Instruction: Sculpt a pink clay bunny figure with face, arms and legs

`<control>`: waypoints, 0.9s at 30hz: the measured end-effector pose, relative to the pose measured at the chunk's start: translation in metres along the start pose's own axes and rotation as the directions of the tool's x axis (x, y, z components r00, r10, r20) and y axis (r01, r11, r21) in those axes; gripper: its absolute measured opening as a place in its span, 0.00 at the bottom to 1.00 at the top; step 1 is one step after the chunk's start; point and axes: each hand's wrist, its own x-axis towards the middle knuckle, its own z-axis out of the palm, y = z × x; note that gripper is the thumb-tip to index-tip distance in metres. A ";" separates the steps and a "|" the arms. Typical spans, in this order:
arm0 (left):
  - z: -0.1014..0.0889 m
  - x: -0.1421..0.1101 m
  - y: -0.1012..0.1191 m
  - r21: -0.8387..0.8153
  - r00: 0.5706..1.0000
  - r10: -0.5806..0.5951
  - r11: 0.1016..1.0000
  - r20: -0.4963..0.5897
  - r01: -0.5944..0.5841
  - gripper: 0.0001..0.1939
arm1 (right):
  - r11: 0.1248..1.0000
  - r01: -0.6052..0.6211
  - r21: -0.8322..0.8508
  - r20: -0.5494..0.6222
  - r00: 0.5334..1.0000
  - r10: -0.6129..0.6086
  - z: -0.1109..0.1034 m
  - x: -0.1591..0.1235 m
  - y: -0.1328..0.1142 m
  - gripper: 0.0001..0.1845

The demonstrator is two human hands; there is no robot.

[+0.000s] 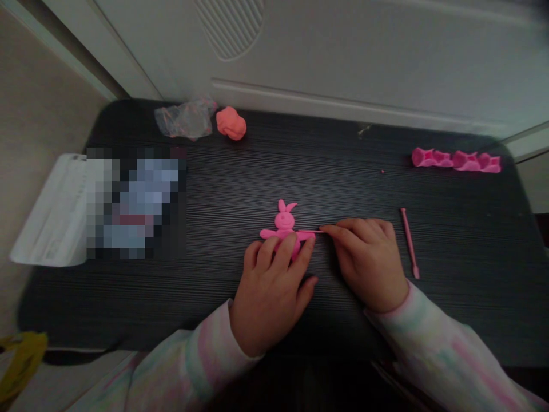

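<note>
A pink clay rabbit [284,221] lies flat on the dark table, its two ears, smiling face and outstretched arms showing. My left hand [274,286] rests over its lower body with the fingers spread and the fingertips touching it, so the legs are mostly hidden. Between the thumb and fingers of my right hand [369,257], a thin pink stick [318,232] is pinched. Its far end lies along the rabbit's arm at the right; the rest is inside my closed hand. Just right of that hand lies a pink modelling tool [410,243].
An orange clay lump [231,123] and a crumpled clear plastic bag [186,119] lie at the back left. A strip of pink moulded cups [456,160] is at the back right. White packaging [51,212] sits at the left beside a blurred-out patch. A white panel stands behind the table [214,171].
</note>
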 end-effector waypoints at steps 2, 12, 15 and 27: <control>0.000 0.000 0.000 -0.006 1.000 -0.002 1.000 0.000 0.002 0.23 | 1.000 -0.014 0.018 -0.019 1.000 0.014 0.001 0.000 0.001 0.11; 0.001 -0.001 0.000 -0.042 1.000 0.002 0.999 -0.013 -0.003 0.23 | 1.000 -0.021 0.008 -0.011 1.000 0.021 0.000 0.000 -0.004 0.11; -0.001 0.000 -0.002 -0.090 0.999 -0.005 0.996 -0.035 0.001 0.22 | 0.992 -0.090 0.089 -0.077 0.992 0.097 -0.002 0.001 0.004 0.10; -0.014 0.037 -0.028 -0.111 0.994 0.099 0.988 -0.048 -0.104 0.14 | 0.974 0.107 0.199 -0.045 0.994 -0.100 -0.005 -0.006 0.011 0.03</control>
